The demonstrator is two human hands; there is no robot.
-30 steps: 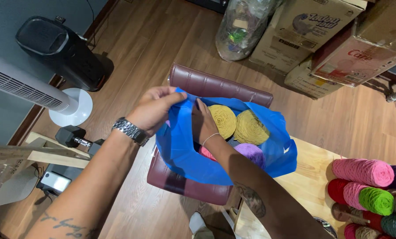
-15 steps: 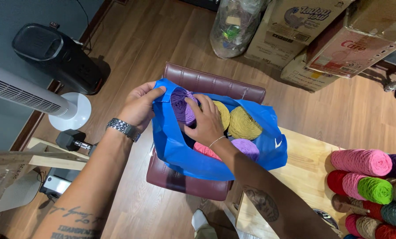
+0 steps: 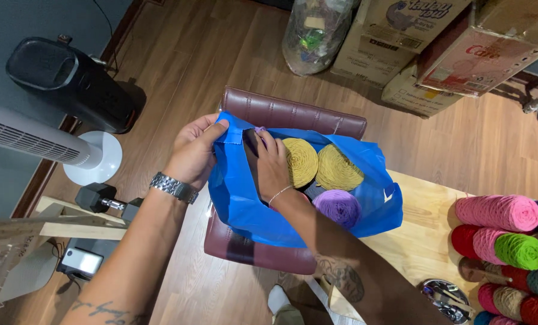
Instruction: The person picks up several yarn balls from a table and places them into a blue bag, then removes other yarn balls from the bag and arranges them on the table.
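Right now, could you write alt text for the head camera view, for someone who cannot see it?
Seen from above, a left hand holds open the rim of a blue bag on a maroon stool, while the right hand reaches in beside mustard yarn balls and a purple yarn ball. More yarn rolls lie on a wooden table at right.

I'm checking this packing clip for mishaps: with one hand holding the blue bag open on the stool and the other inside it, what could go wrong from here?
1. The blue plastic bag sits on a small maroon stool and overhangs its edge; it might slide off.
2. Only the left hand holds the rim, so the thin plastic could tear or slip.
3. The right hand presses in beside the mustard yarn balls and purple yarn ball; these may spill out.
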